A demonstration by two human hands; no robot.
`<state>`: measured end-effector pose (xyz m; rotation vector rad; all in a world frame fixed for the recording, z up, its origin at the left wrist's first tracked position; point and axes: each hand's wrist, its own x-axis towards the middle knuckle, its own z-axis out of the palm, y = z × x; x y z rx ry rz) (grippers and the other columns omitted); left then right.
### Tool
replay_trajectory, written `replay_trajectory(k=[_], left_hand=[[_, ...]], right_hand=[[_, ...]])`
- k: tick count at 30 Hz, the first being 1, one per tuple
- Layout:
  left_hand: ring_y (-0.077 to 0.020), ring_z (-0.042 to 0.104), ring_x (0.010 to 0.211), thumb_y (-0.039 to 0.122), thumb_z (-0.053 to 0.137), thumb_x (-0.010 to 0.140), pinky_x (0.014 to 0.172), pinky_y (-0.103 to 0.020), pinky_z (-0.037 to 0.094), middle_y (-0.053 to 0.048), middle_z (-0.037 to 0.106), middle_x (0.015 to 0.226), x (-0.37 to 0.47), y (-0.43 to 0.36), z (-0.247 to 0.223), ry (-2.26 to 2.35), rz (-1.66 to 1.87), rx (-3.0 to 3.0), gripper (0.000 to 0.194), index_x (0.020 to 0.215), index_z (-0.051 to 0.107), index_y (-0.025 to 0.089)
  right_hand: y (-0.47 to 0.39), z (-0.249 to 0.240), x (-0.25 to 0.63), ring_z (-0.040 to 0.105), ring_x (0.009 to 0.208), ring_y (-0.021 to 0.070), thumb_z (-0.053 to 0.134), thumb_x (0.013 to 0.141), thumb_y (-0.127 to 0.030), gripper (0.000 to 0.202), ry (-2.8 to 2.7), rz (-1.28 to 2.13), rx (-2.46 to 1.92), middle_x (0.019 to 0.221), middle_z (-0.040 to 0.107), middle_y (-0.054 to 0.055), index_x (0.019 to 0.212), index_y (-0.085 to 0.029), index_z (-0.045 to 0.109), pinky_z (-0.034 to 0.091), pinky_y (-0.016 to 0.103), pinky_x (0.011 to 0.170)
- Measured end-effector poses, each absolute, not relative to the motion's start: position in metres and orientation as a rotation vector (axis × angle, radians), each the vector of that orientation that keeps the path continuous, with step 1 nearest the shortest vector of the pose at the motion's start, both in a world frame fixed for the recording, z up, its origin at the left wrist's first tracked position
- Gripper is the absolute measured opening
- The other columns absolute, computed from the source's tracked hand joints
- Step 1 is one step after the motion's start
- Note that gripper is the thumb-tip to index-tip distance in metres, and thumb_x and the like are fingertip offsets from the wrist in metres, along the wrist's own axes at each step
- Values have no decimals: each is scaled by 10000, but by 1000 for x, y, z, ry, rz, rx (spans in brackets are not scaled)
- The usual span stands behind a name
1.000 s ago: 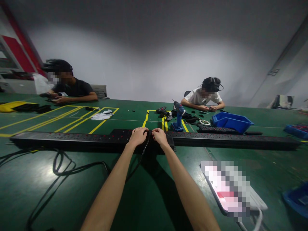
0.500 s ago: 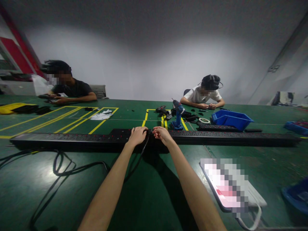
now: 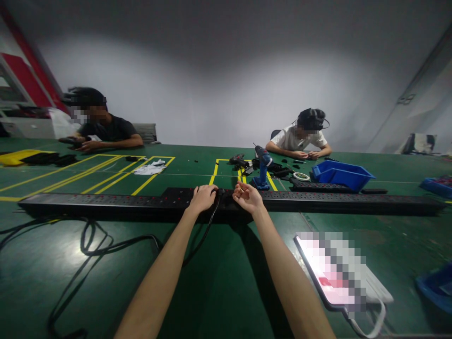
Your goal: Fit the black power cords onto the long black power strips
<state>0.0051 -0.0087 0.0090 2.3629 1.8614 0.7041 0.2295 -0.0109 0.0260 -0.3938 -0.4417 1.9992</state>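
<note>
A long black power strip (image 3: pixel 328 200) with rows of sockets lies across the table in front of me. My left hand (image 3: pixel 202 197) lies over its raised middle part, with the fingers bent over the top and the fingertips close to a black plug (image 3: pixel 221 192). From that plug a black cable (image 3: pixel 205 238) runs down towards me, past my left wrist. Just right of the plug, my right hand (image 3: pixel 248 197) is turned partly palm up above the strip. Its fingers are curled, with a tiny yellowish thing at the tips, too small to name.
Behind the strip stands a blue cordless drill (image 3: pixel 262 169), near a blue bin (image 3: pixel 342 175) and a roll of tape (image 3: pixel 301 176). Looped black cable (image 3: pixel 93 242) lies front left. A phone (image 3: pixel 323 273) is at the right. Two people sit across the table.
My right hand has moved right, away from the plug, and turned more palm up. My left hand stays on the power strip.
</note>
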Motion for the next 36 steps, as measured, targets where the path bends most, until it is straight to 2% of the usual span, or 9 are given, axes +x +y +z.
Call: replay_trajectory(k=[14, 24, 36], left_hand=[[-271, 499, 1230, 329, 400, 946, 1107, -504, 291, -44, 625, 1284, 7, -8, 9, 1878, 683, 2358, 322, 1195, 601, 305], [-312, 472, 1252, 329, 384, 950, 1099, -600, 252, -64, 608, 1312, 12, -11, 8, 1958, 648, 2371, 334, 1219, 581, 316], [-307, 484, 1244, 340, 374, 954, 1099, -586, 263, -69, 606, 1306, 11, -9, 7, 1938, 619, 2346, 336, 1228, 567, 325]], right_hand=[[-12, 27, 230, 610, 678, 124, 571, 848, -151, 130, -463, 1980, -427, 799, 651, 10, 962, -202, 608, 527, 263, 634], [-12, 27, 228, 622, 682, 125, 566, 847, -147, 129, -464, 1962, -449, 787, 653, 7, 957, -198, 609, 526, 263, 637], [-9, 24, 227, 620, 681, 125, 565, 847, -144, 143, -490, 1957, -456, 787, 647, 6, 972, -203, 603, 528, 261, 630]])
